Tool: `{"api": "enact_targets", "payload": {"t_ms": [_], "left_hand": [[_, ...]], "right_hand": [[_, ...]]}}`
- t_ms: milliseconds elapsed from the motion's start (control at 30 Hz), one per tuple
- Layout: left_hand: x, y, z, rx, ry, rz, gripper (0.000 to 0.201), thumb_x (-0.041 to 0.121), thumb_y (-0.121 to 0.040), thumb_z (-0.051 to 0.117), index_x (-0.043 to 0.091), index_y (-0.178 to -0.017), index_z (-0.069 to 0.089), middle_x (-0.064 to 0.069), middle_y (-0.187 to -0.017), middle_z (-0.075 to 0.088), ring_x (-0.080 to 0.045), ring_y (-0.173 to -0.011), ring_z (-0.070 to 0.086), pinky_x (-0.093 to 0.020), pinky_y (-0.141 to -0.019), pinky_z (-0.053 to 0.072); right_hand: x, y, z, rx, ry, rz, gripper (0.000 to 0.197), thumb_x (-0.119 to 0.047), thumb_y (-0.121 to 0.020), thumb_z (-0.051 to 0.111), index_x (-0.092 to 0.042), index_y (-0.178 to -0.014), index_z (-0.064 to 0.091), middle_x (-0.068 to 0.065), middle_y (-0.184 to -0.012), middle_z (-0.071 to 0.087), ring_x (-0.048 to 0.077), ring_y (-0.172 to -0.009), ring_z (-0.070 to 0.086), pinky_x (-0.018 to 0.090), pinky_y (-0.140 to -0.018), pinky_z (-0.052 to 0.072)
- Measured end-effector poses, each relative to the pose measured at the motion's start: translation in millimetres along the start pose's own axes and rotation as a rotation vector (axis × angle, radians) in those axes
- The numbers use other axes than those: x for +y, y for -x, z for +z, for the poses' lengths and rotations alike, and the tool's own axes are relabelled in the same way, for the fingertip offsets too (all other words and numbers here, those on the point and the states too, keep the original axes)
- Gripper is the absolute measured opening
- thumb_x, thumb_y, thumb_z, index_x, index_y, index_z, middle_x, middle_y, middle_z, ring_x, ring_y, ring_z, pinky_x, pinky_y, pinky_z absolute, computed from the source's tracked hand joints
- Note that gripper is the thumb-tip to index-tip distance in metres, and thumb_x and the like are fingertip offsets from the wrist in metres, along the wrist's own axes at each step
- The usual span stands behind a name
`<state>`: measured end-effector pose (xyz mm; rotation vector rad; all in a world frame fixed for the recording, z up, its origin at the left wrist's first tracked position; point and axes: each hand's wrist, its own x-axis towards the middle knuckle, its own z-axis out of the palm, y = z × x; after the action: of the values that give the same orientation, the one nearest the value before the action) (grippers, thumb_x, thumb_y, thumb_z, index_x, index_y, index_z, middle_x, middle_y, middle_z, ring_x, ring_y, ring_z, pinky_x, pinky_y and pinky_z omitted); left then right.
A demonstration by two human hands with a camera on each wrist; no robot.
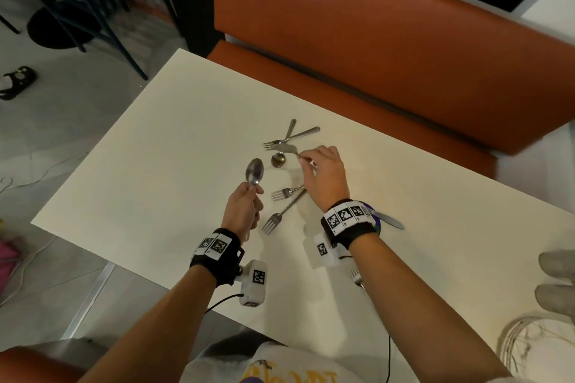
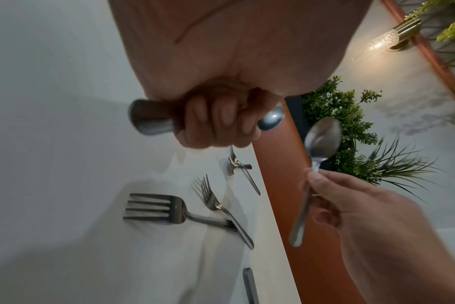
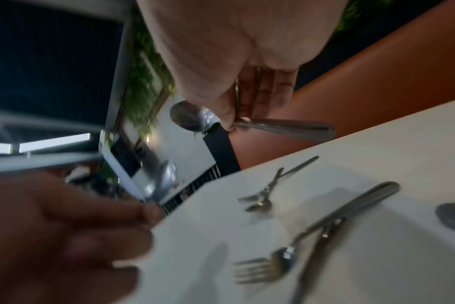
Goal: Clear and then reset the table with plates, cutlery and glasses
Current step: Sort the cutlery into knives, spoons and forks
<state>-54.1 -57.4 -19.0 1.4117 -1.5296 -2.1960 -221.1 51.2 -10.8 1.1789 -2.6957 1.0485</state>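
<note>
My left hand (image 1: 253, 193) grips a steel spoon (image 1: 255, 171) in a fist, bowl up, above the white table (image 1: 155, 149). In the left wrist view its handle (image 2: 148, 117) sticks out of the curled fingers. My right hand (image 1: 301, 157) pinches a second spoon (image 3: 187, 119) by the neck just above the table's middle. Below it a fork (image 1: 270, 144) and a spoon (image 1: 278, 159) lie crossed. Two more forks (image 1: 280, 194) (image 1: 270, 224) lie between my hands.
A knife (image 1: 389, 221) lies by a purple object half hidden under my right wrist, and another fork (image 1: 357, 278) shows under that forearm. An orange bench (image 1: 373, 56) runs along the table's far side. A coil of wire (image 1: 529, 342) sits at the near right.
</note>
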Motion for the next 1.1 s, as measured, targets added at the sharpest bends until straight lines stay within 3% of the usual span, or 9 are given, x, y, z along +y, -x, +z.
{"api": "enact_targets", "payload": {"t_ms": [133,233,300,367,467,600,767,967,1100], "left_hand": [[-1,4,11,-0.035,-0.014,0.023,0.02,0.015,-0.106,0.038,0.009,-0.094,0.054,-0.013,-0.067,0.061,-0.023,-0.049,0.052,-0.027,-0.046,0.038],[-3,11,23,-0.096,0.028,0.018,0.022,0.017,-0.108,0.039,0.004,-0.101,0.054,-0.025,-0.084,0.073,-0.039,-0.068,0.069,-0.044,-0.06,0.059],[-4,21,30,-0.141,0.01,0.014,0.024,0.019,-0.109,0.039,0.003,-0.106,0.057,-0.025,-0.089,0.075,-0.045,-0.077,0.073,-0.052,-0.069,0.062],[-5,29,36,-0.183,-0.031,0.023,0.025,0.02,-0.109,0.039,0.005,-0.108,0.06,-0.023,-0.088,0.076,-0.042,-0.073,0.074,-0.049,-0.066,0.063],[-11,33,40,-0.188,-0.061,0.038,0.025,0.021,-0.106,0.041,0.005,-0.101,0.06,-0.017,-0.069,0.064,-0.028,-0.05,0.056,-0.03,-0.047,0.043],[-15,36,40,-0.161,-0.063,0.009,0.025,0.019,-0.105,0.04,0.016,-0.087,0.057,-0.003,-0.061,0.042,-0.015,-0.046,0.028,-0.025,-0.044,0.021],[-14,39,36,-0.193,-0.068,-0.01,0.028,0.019,-0.103,0.039,0.011,-0.1,0.066,-0.001,-0.058,0.041,-0.014,-0.044,0.027,-0.022,-0.042,0.022],[-11,35,39,-0.189,-0.052,-0.026,0.033,0.021,-0.102,0.038,0.007,-0.106,0.067,-0.005,-0.062,0.047,-0.016,-0.045,0.033,-0.025,-0.046,0.024],[-9,28,37,-0.153,-0.062,-0.026,0.029,0.017,-0.1,0.038,0.01,-0.097,0.066,0.001,-0.06,0.038,-0.014,-0.047,0.024,-0.027,-0.049,0.016]], "right_hand": [[-21,23,-17,0.008,-0.369,0.364,0.013,-0.017,-0.092,0.072,-0.014,-0.103,0.078,-0.003,-0.095,0.07,0.007,-0.083,0.065,0.012,-0.08,0.051],[-31,47,-16,-0.046,-0.625,0.59,0.015,-0.014,-0.089,0.075,-0.014,-0.104,0.078,-0.003,-0.093,0.076,0.011,-0.085,0.072,0.027,-0.082,0.06],[-37,61,-13,-0.067,-0.68,0.685,0.016,-0.013,-0.087,0.077,-0.013,-0.103,0.077,0.001,-0.093,0.077,0.011,-0.084,0.073,0.025,-0.076,0.058],[-41,71,-9,-0.093,-0.662,0.736,0.017,-0.013,-0.086,0.078,-0.014,-0.102,0.075,0.001,-0.093,0.077,0.012,-0.083,0.074,0.022,-0.073,0.058],[-38,79,-7,-0.121,-0.575,0.683,0.017,-0.016,-0.083,0.081,-0.015,-0.1,0.077,-0.001,-0.09,0.077,0.009,-0.081,0.073,0.018,-0.073,0.056],[-31,72,-18,-0.124,-0.437,0.619,0.028,-0.032,-0.088,0.076,-0.018,-0.112,0.073,-0.006,-0.093,0.073,0.006,-0.086,0.068,0.018,-0.078,0.052],[-23,53,-28,0.001,-0.433,0.558,0.014,-0.021,-0.09,0.074,-0.016,-0.103,0.075,-0.001,-0.085,0.075,0.016,-0.076,0.072,0.03,-0.078,0.06],[-27,50,-16,-0.023,-0.392,0.487,0.007,-0.007,-0.087,0.072,-0.008,-0.093,0.076,-0.001,-0.081,0.072,0.002,-0.07,0.063,0.009,-0.067,0.051],[-25,45,-11,-0.077,-0.415,0.499,0.007,-0.011,-0.089,0.071,-0.01,-0.095,0.076,-0.004,-0.084,0.072,-0.001,-0.074,0.063,0.005,-0.067,0.047]]}}
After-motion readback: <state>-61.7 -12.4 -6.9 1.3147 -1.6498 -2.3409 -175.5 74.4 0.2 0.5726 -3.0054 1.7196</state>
